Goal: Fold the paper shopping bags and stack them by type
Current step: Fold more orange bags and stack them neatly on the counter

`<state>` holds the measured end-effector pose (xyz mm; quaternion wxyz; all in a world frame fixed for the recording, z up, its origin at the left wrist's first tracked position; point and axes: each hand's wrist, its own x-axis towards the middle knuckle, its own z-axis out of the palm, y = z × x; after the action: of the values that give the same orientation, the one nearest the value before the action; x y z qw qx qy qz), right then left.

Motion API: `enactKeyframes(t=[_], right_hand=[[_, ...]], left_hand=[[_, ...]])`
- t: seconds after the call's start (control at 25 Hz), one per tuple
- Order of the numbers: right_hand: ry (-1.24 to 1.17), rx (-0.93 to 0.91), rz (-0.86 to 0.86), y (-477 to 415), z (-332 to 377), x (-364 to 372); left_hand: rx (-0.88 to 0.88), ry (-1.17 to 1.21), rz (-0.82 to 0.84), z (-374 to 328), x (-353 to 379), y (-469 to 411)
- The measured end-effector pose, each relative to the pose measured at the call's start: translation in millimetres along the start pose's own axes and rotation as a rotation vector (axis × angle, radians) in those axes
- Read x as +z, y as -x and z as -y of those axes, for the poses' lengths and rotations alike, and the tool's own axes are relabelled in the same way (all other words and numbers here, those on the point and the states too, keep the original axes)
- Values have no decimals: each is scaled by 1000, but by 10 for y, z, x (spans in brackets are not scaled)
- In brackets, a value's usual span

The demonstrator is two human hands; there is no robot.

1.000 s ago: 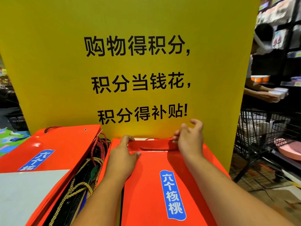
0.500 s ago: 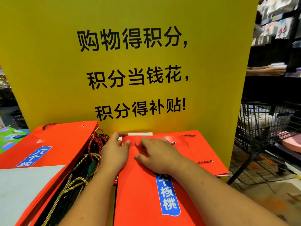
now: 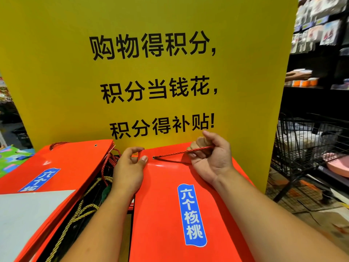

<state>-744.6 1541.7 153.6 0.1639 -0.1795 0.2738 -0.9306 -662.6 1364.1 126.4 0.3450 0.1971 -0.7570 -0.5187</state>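
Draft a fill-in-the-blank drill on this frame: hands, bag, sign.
The right hand pinches the twisted red cord ____ of the flat red paper bag.
The left hand grips that bag's top ____ corner.
The bag's rectangular label is ____ with white characters.
Behind stands a tall ____ sign board with black characters.
Missing: handle; left; blue; yellow.

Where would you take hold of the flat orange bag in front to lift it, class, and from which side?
Probably its far top edge, reaching from the near side. The orange bag lies flat, so only edges offer a pinch; the left hand pinches that edge's corner, the right hand holds the rope handle.
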Motion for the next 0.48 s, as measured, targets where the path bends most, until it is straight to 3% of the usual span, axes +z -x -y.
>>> enactKeyframes(t=[0.16,0.24,0.28,0.4,0.48], right_hand=[[-87,9,-52,-68,70,-92],[21,2,-19,-90,101,-29],[230,-51,-17,-101,116,23],[1164,-296,-72,-179,185,81],[1516,-445,-93,-165,321,118]], left_hand=[[151,-24,-43,-87,-14,30],[187,7,-69,-91,-33,8],[181,45,-70,-93,-48,-3],[102,228,-54,-102,-74,-10],[42,329,-53,-107,-81,-3]])
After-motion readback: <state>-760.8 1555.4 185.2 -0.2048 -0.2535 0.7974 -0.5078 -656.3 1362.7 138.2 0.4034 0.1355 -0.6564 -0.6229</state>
